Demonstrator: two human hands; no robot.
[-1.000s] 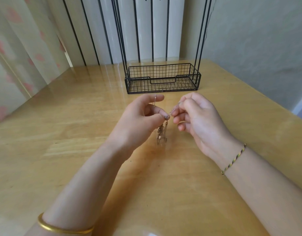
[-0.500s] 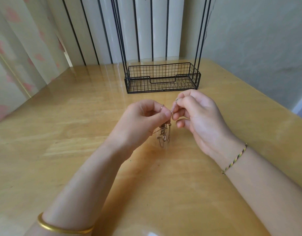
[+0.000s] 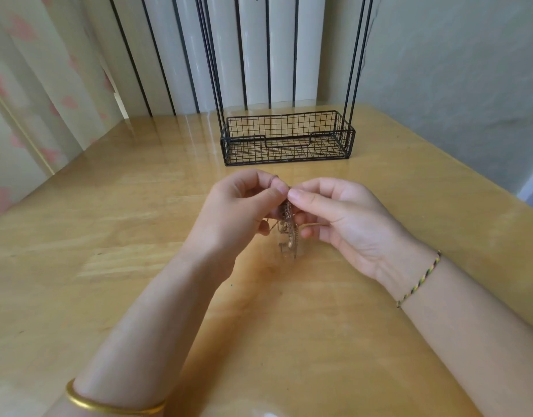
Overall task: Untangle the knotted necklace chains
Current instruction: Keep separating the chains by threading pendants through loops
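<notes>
The two hands have drawn together since a second ago: the short stretch of chain then pulled taut between them is gone, and the thumb tips now almost meet. The left hand (image 3: 238, 212) is curled, its thumb and forefinger pinching the top of the necklace chains (image 3: 287, 230), with a small loop of chain riding over the forefinger. The right hand (image 3: 340, 218) is turned more palm-up, its thumb and forefinger pinching the same spot from the other side and its other fingers loosely bent beneath. The tangled bundle hangs between the hands above the wooden table (image 3: 108, 236), its long axis running down from the pinch. Whether its lower end touches the table cannot be told. The black wire basket (image 3: 247, 152) stands well beyond the hands.
</notes>
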